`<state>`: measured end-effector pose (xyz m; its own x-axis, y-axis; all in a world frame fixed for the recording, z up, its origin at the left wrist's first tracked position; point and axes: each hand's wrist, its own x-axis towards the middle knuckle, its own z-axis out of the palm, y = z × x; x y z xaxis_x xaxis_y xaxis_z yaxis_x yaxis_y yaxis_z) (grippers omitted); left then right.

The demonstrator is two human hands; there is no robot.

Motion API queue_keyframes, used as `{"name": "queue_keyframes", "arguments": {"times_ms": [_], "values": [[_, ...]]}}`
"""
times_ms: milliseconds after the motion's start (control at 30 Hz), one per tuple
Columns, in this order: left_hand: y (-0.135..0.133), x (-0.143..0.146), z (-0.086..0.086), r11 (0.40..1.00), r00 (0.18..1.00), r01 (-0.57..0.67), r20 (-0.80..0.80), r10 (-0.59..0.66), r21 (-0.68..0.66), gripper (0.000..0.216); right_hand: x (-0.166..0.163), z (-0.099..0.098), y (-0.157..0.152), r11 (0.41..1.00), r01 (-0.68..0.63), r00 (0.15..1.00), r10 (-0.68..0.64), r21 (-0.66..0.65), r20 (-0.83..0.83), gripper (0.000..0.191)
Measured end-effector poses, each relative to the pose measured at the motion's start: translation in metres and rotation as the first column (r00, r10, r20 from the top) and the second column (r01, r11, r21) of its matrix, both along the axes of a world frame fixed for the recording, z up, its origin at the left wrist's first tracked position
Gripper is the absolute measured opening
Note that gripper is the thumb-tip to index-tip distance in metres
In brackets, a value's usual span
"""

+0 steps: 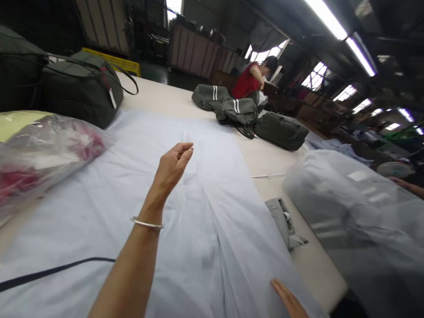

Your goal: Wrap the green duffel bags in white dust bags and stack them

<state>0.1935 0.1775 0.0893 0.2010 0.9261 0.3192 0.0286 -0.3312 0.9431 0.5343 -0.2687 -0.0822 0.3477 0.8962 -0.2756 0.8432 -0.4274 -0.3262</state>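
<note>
A pale bluish-white sheet (pixel 154 184), thin and wrinkled, covers much of the table before me. Over its middle, my left hand (pixel 174 164) has its fingers bent and pressed together; whatever they hold, if anything, is hidden. At the lower right, my right hand (pixel 293 308) is partly cut off by the frame, with thumb and fingers apart at the sheet's surface. Long folds run down the sheet between the hands. A dark strap (pixel 48 271) lies across its left part and passes out of sight behind my left forearm.
Dark green bags (pixel 81 87) and a clear plastic bag (pixel 50 152) with red and white contents lie left. More dark bags (pixel 235 111) lie at the back. A tape dispenser-like grey object (pixel 283 220) and a bulky translucent-wrapped bundle (pixel 364 222) are right. A person (pixel 248 81) works beyond.
</note>
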Motion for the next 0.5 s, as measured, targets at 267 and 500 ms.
{"name": "queue_keyframes", "arguments": {"times_ms": [267,500], "values": [[-0.171,-0.077,-0.093,0.955,0.74,0.29,-0.617,-0.266,-0.064,0.042,-0.039,-0.013,0.017,0.975,-0.058,0.989,0.026,0.216,0.149,0.03],[-0.34,-0.111,-0.161,0.831,0.266,0.453,-0.84,-0.472,-0.323,0.11,-0.073,0.053,0.049,0.989,-0.113,0.985,0.099,0.096,0.143,0.007]]}}
